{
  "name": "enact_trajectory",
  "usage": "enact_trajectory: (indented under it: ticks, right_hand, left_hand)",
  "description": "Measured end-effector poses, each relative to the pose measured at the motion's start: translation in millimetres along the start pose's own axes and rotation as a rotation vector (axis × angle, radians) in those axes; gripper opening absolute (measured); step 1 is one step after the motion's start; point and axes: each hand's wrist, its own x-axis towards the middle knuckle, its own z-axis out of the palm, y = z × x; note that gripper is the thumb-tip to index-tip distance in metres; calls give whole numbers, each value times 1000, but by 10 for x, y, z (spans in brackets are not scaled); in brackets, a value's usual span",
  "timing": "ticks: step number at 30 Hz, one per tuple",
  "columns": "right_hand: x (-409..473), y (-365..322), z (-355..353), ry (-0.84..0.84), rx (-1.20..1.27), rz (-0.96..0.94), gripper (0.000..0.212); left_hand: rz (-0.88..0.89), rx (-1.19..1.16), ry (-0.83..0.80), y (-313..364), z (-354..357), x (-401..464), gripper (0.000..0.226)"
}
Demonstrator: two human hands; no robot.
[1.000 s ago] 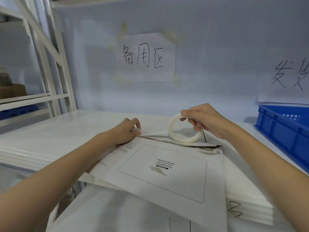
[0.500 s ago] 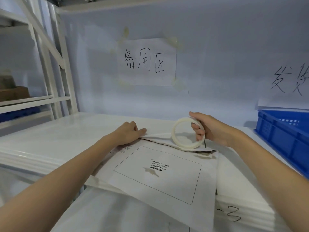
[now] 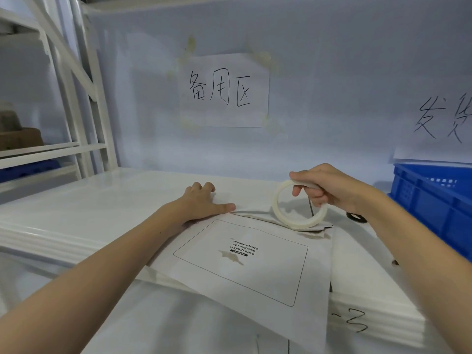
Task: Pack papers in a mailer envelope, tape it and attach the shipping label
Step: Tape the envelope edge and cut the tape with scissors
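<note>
While the left hand (image 3: 201,203) lies flat, palm down and fingers spread, pinning the far left corner of the mailer envelope (image 3: 245,264) to the white table (image 3: 102,200), the right hand (image 3: 329,190) reaches in from the right, wrist raised. Its grip is clenched around the top of the tape roll (image 3: 297,205), which stands on edge on the envelope's far flap.

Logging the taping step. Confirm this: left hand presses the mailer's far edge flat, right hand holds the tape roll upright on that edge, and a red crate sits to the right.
One error: the crate is blue, not red, as the head view shows. Otherwise correct: the left hand presses the mailer edge, and the right hand holds the tape roll upright there.
</note>
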Motion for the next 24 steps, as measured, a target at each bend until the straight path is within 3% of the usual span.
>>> enact_trajectory:
  ticks: [3, 5, 8, 13, 19, 24]
  right_hand:
    - [18, 31, 5, -17, 21, -6, 39]
    - [38, 55, 24, -46, 52, -6, 40]
    - [23, 78, 45, -128, 98, 34, 46]
    - [19, 114, 91, -172, 153, 58, 55]
    - [-3, -20, 169, -192, 134, 1, 48]
    - [-60, -73, 90, -160, 53, 2, 45]
  left_hand:
    - [38, 19, -3, 30, -53, 35, 84]
    - [113, -5, -11, 69, -63, 53, 67]
    - [256, -170, -80, 88, -3, 35, 48]
    - [188, -418, -118, 59, 40, -17, 44]
    - [143, -352, -166, 72, 7, -32, 70]
    - [193, -230, -166, 61, 26, -45, 72]
